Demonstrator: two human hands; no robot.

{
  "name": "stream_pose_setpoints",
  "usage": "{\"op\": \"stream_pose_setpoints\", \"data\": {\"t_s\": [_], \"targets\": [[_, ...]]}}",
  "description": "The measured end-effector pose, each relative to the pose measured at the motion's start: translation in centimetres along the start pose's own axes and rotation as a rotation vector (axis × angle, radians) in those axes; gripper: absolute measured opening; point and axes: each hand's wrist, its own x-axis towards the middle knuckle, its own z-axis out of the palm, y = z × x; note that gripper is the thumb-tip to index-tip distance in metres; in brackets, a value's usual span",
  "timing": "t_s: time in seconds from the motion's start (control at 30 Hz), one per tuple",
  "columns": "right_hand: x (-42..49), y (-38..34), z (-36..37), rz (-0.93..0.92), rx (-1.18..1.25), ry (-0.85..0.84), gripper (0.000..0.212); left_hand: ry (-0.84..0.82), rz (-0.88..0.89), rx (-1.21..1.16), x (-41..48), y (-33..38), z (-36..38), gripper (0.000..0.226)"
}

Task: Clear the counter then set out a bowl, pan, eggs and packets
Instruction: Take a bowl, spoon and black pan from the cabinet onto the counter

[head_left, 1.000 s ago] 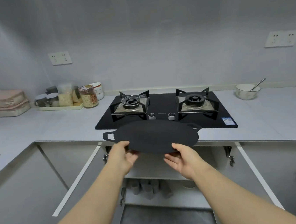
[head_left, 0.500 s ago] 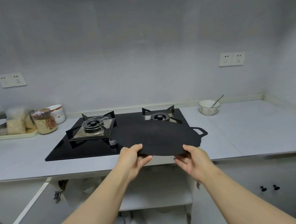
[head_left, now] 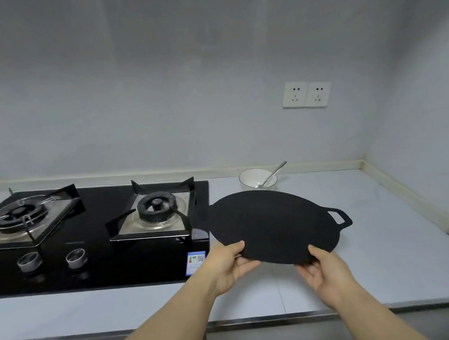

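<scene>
Gas hob (head_left: pixel 95 238) at left. Left hand (head_left: pixel 228 266) pinches the flat black pan (head_left: pixel 273 225) at its near rim, thumb on top. Right hand (head_left: pixel 328 269) grips the same rim. The pan is low over the surface (head_left: pixel 391 235), in front of the bowl (head_left: pixel 257 178). Step: setting out the pan. Next, probably: lower it level, release both.

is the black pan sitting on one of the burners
No, the left hand and right hand hold the black pan by its near edge over the counter, to the right of the stove.
</scene>
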Motion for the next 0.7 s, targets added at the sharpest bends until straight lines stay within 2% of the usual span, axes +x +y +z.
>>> {"op": "stream_pose_setpoints", "data": {"t_s": [0.23, 0.33, 0.47, 0.57, 0.7], "targets": [[6.4, -2.2, -6.4, 0.068, 0.003, 0.084, 0.043, 0.009, -0.074, 0.05, 7.3, -4.8, 4.6, 0.03], [7.6, -2.9, -8.3, 0.089, 0.027, 0.136, 0.043, 0.048, -0.118, 0.15, 8.8, -6.3, 6.2, 0.026], [9.1, -3.6, -10.3, 0.111, 0.039, 0.213, 0.041, 0.11, -0.116, 0.3, 11.2, -7.9, 8.6, 0.025], [10.2, -4.1, -11.3, 0.113, 0.012, 0.251, 0.035, 0.147, -0.123, 0.329, 12.6, -8.8, 9.7, 0.024], [11.1, -4.7, -11.7, 0.086, -0.01, 0.273, 0.038, 0.154, -0.19, 0.376, 13.2, -8.8, 10.3, 0.022]]}}
